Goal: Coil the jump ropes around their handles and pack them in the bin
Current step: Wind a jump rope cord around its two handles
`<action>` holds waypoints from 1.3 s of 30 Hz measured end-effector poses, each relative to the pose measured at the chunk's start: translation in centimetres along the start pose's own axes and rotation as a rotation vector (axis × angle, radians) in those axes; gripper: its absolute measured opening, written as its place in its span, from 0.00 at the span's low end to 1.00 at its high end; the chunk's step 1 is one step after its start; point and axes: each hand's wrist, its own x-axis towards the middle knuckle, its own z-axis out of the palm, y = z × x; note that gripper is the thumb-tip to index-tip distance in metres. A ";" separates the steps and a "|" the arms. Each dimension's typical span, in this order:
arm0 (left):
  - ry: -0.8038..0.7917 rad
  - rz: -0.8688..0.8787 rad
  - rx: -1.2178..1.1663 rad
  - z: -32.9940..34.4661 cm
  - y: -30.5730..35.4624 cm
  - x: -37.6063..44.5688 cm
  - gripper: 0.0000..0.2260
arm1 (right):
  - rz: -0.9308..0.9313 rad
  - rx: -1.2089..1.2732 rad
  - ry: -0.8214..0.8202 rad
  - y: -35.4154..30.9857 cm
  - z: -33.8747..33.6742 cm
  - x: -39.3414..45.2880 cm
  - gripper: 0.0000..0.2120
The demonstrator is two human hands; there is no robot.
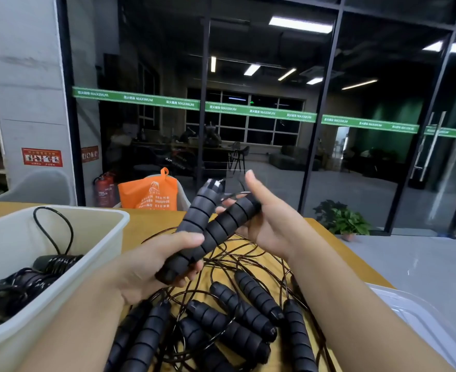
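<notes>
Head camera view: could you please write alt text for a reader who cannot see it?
Left hand grips two black foam jump-rope handles together, while the open right hand supports one. Loose ropes and handles lie tangled on the wooden table; a white bin at left holds coiled ropes.

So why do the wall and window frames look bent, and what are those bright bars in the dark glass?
Head view: the wide-angle lens bows straight lines near the edges, like the pillar; the bars are ceiling lights showing in the glass, whether reflected or behind it is unclear; the hands and handles are evenly lit and fairly sharp.
</notes>
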 end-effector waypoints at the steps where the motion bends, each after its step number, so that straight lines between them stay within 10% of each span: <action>1: -0.014 0.003 0.050 0.2 -0.1 0.1 0.28 | -0.012 -0.026 0.034 0.4 0.2 0.2 0.22; 9: -0.114 -0.013 -0.001 2.3 -1.4 0.8 0.21 | 0.008 -0.278 0.261 4.6 0.2 1.4 0.20; 13: 0.024 0.012 0.045 3.2 -1.7 1.6 0.20 | 0.063 -0.279 0.093 5.8 0.0 0.4 0.21; 20: 0.199 0.211 0.851 4.5 -3.6 2.1 0.18 | 0.211 -0.288 -0.049 7.6 -1.8 -0.8 0.21; 24: 0.073 0.181 0.839 4.7 -3.9 2.6 0.26 | 0.184 -0.288 -0.063 6.6 -4.4 -1.4 0.24; 30: 0.414 0.314 0.736 4.3 -3.5 2.7 0.11 | 0.203 -0.615 -0.225 3.4 -7.9 -3.5 0.26; 39: 0.423 0.490 0.841 5.5 -2.6 2.2 0.29 | 0.055 -1.120 -0.280 0.8 -8.6 -5.7 0.22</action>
